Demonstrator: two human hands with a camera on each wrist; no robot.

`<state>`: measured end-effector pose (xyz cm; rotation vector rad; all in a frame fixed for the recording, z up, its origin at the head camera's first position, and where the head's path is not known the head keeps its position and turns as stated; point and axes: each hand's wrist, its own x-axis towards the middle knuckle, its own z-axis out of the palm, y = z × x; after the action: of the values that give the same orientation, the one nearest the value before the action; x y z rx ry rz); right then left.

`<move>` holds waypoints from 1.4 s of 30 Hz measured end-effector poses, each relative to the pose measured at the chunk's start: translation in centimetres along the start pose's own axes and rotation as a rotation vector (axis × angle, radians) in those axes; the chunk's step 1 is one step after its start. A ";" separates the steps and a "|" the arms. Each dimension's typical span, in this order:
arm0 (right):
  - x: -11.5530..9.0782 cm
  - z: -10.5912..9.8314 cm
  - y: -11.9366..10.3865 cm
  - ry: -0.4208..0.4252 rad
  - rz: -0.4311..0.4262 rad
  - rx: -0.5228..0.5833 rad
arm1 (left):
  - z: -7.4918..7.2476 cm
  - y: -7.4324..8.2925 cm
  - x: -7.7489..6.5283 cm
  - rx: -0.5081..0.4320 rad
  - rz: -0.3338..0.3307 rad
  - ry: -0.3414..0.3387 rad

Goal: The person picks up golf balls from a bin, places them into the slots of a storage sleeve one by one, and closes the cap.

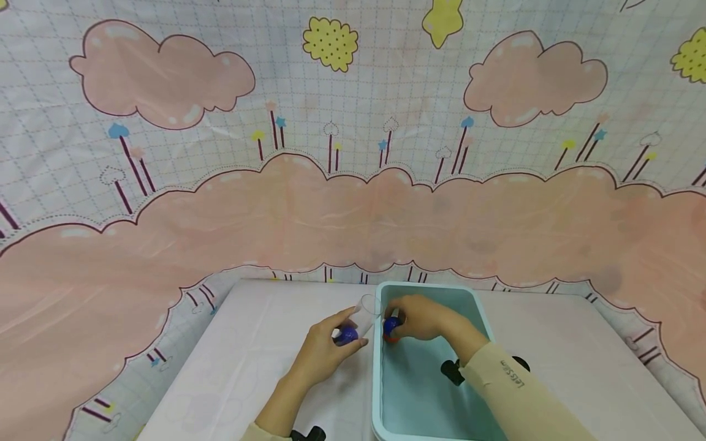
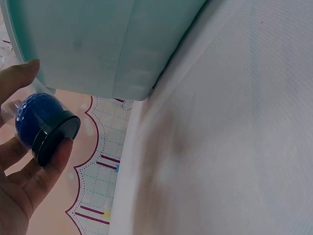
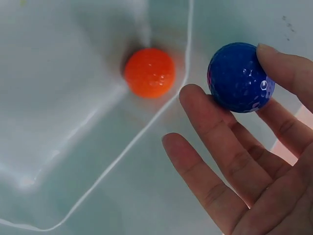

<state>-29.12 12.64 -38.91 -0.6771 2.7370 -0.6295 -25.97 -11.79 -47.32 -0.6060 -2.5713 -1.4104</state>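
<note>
In the head view, the left hand (image 1: 322,347) is clamped round a clear tube (image 1: 364,317), held tilted over the white table (image 1: 237,367) just beside the pale blue bin (image 1: 377,386); a blue ball (image 1: 347,335) sits inside the tube's lower end. Over the bin, the right hand (image 1: 421,316) grips a second blue ball (image 1: 392,323), with an orange ball (image 1: 390,339) partly hidden beneath it. The work looks partway along: one ball is already in the tube, while the other two are outside it. The left wrist view shows the thumb and fingers curled about the tube, the ball inside resting close to a dark cap (image 2: 56,139) that closes this end; the tube's other end is out of sight here. In the right wrist view, the second blue ball is pinched between thumb and fingers, two other fingers reaching out free of it. The orange ball lies in the bin, apart from the hand, so as far as these pictures show, it is untouched and its handling remains undone.
</note>
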 end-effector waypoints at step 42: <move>-0.1 -2.7 0.7 0.301 -0.109 0.213 | 0.4 0.5 0.4 0.017 -0.049 0.014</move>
<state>-30.19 14.22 -36.89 -0.7360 2.8529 -1.1130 -26.07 -11.16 -47.03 -0.5325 -2.6012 -1.4015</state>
